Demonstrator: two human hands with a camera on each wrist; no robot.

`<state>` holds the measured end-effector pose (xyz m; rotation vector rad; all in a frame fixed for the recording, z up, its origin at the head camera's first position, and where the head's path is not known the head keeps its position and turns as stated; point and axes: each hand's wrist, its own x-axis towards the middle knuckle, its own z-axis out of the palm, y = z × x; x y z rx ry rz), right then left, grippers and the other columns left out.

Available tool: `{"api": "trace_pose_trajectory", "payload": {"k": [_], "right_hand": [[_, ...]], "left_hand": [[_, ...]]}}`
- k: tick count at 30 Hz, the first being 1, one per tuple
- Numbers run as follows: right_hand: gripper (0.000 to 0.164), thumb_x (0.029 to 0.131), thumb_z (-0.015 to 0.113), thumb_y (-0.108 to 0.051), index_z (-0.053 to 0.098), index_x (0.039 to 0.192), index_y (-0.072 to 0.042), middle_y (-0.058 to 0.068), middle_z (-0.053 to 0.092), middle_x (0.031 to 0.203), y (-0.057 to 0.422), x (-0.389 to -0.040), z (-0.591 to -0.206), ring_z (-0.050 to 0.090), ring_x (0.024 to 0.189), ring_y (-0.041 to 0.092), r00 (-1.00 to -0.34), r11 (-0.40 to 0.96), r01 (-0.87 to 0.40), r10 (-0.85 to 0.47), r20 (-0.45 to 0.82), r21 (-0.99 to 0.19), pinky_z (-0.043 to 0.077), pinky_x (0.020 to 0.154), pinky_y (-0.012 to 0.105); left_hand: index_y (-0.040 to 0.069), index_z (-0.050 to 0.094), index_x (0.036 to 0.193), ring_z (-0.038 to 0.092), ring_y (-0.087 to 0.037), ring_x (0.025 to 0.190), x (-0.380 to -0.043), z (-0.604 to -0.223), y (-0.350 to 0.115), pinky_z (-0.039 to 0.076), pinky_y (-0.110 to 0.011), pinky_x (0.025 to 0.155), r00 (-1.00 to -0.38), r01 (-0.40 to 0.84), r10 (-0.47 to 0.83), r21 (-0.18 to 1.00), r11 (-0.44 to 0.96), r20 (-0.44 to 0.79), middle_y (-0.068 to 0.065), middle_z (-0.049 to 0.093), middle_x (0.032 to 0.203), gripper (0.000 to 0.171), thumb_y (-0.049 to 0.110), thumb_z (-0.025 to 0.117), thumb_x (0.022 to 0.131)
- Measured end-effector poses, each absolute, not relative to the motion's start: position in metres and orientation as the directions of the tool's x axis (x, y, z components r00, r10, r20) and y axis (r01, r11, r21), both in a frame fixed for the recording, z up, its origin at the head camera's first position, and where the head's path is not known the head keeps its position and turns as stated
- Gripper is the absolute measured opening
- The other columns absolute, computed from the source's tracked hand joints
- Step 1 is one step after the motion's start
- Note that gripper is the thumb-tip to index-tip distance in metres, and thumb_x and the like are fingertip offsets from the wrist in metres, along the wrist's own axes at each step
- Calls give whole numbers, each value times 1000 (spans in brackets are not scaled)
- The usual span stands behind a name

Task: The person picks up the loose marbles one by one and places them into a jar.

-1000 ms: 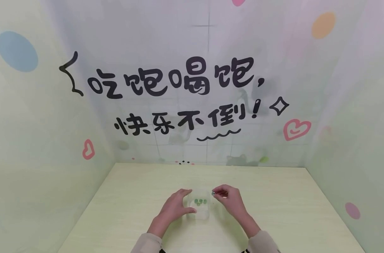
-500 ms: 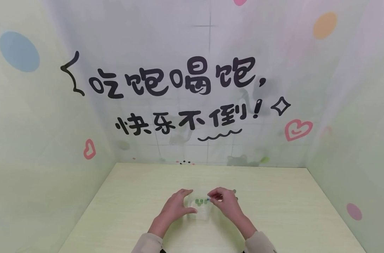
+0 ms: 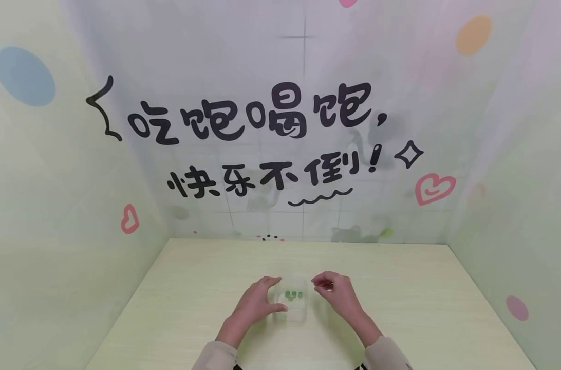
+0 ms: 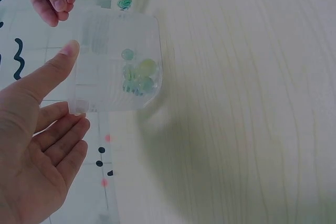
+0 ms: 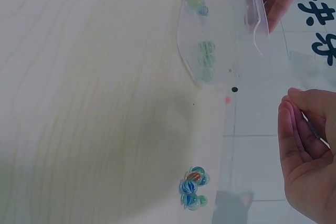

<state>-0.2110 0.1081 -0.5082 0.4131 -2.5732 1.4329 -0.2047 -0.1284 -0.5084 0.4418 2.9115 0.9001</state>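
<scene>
A clear plastic box [image 3: 298, 311] stands upright on the table with several greenish glass marbles [image 4: 147, 67] lying at its bottom. My left hand [image 3: 255, 303] holds the box near its rim, thumb on one side and fingertips on the other. Just right of the box is my right hand [image 3: 340, 294], raised, with fingers curled and the thumb tip meeting the fingertips [image 5: 287, 103]; no marble shows between them. Below that hand, a small cluster of blue, red and green marbles [image 5: 191, 188] rests on the table; the hand hides them in the head view.
The pale wood table [image 3: 206, 267] ends at a printed back wall [image 3: 243, 226] with black lettering. Side walls [image 3: 502, 236] rise on the left and right.
My right hand moved left to the box with a blue marble in its fingertips, then came back right without a marble showing. The left hand and the box stayed put.
</scene>
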Motion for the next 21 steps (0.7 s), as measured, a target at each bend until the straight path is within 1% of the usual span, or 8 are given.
{"api": "trace_pose_trajectory", "payload": {"k": [8, 12, 17, 21], "right_hand": [[9, 84, 75, 2, 75, 92, -1, 11, 74, 83, 117, -213, -508, 68, 74, 13, -954, 509, -298, -133, 268, -808, 58, 67, 16], [10, 83, 75, 3, 75, 92, 0, 11, 74, 84, 123, -214, -507, 68, 75, 13, -959, 514, -281, -116, 259, -810, 58, 68, 16], [11, 83, 76, 2, 75, 92, -2, 11, 74, 84, 134, -217, -506, 66, 74, 9, -961, 544, -264, -82, 263, -796, 57, 68, 17], [9, 85, 74, 1, 75, 92, -4, 10, 73, 84, 144, -218, -503, 64, 75, 9, -968, 563, -236, -63, 244, -792, 56, 68, 16]], "left_hand": [[5, 56, 139, 55, -43, 125, -203, -507, -128, 50, -57, 102, -960, 241, 280, 568, 787, 20, -19, 56, 140, 76, 34, 86, 76], [5, 56, 139, 55, -43, 126, -203, -508, -128, 50, -57, 103, -958, 247, 287, 573, 781, 22, -20, 56, 140, 76, 34, 86, 76], [5, 55, 140, 54, -43, 126, -203, -508, -128, 50, -57, 103, -957, 248, 288, 576, 779, 23, -20, 56, 141, 76, 34, 86, 76], [5, 55, 140, 55, -42, 126, -202, -507, -128, 50, -57, 103, -959, 245, 283, 570, 784, 23, -19, 56, 141, 76, 33, 86, 76]]}}
